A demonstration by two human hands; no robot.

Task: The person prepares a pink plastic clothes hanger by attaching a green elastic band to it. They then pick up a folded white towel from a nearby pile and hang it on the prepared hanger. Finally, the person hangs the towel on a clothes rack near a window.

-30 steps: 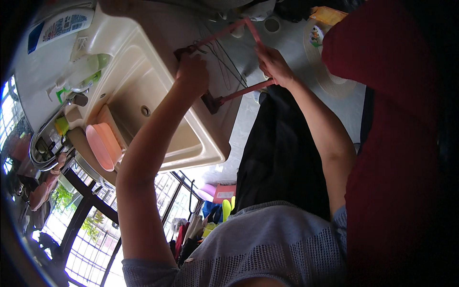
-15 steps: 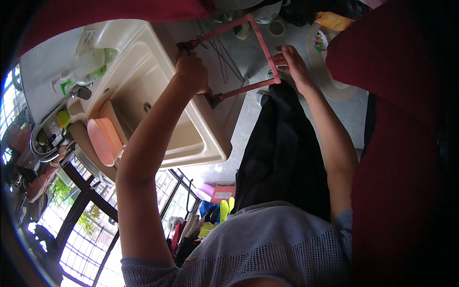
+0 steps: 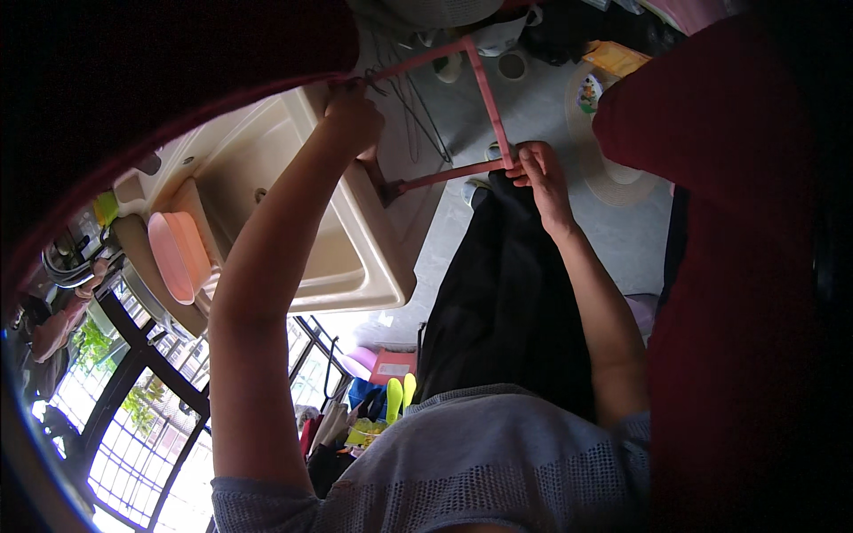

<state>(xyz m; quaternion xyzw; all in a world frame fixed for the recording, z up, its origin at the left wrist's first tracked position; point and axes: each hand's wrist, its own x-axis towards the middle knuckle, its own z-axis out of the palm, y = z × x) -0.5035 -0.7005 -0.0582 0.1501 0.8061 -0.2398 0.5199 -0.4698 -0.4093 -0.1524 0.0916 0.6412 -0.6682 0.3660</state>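
Upper centre: left hand [image 3: 354, 123] clenched on darker side of thin pink rectangular frame [image 3: 489, 99]; right hand [image 3: 544, 182] pinching lower-right corner. Glossy beige sink [image 3: 388, 291], centre left.

At far left, dark red cloth [image 3: 191, 67] hides part of the sink [image 3: 378, 240] from me. The left hand [image 3: 354, 123] covers some of the pink frame [image 3: 489, 99], and I can't make out every fingertip.

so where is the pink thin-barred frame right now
In the head view, the pink thin-barred frame is at upper centre, right of the beige rectangular sink, spanning between the person's left hand and right hand.
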